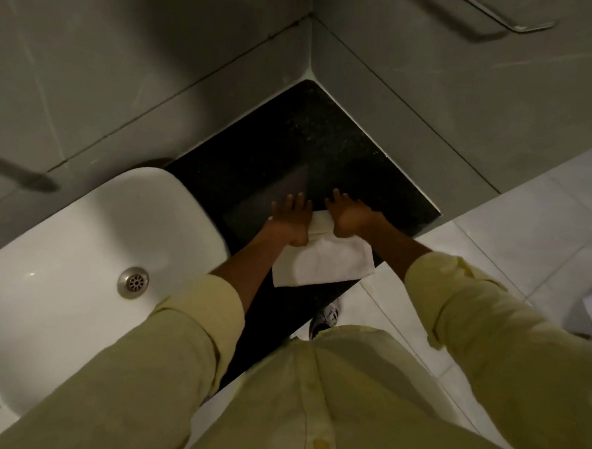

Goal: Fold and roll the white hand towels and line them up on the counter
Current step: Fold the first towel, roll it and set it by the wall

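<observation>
One white hand towel (pixel 323 263) lies flat on the black stone counter (pixel 291 148), near its front edge. The towel's far end is turned over into a thick fold or roll (pixel 319 225); I cannot tell which. My left hand (pixel 289 220) rests palm down on the left end of that fold, fingers stretched forward onto the counter. My right hand (pixel 348 215) presses on the right end the same way. Both thumbs sit at the fold's near edge. Neither hand is closed around the cloth. No other towel is in view.
A white basin (pixel 80 247) with a metal drain (pixel 133 282) sits just left of the towel. Grey tiled walls meet in a corner behind the counter, with a metal bar (pixel 504 25) high on the right. Pale floor tiles (pixel 527 236) and my shoe (pixel 325 317) lie below.
</observation>
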`<state>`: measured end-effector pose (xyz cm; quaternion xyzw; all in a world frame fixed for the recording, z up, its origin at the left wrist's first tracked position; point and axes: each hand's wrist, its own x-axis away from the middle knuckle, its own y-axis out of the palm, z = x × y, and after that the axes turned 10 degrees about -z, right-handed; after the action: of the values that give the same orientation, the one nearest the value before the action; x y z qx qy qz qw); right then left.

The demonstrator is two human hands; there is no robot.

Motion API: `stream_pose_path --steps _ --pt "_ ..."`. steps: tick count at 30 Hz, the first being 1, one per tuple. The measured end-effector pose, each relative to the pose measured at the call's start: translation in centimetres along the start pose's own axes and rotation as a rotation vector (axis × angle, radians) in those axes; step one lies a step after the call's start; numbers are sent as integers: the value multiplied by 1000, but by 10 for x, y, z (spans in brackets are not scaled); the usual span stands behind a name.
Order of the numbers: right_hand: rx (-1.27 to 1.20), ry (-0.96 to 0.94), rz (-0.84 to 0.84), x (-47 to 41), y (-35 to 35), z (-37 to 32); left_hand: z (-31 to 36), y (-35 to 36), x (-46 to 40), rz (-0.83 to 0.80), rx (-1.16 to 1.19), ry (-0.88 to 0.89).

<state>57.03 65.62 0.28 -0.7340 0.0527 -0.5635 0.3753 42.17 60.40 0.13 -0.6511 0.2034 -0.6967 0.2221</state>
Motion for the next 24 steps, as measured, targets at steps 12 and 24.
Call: stream_pose_path --steps 12,24 --pt "-103 -25 542 69 135 -26 35 115 68 532 21 90" --pt "-236 -40 370 61 64 6 4 48 77 474 188 65"
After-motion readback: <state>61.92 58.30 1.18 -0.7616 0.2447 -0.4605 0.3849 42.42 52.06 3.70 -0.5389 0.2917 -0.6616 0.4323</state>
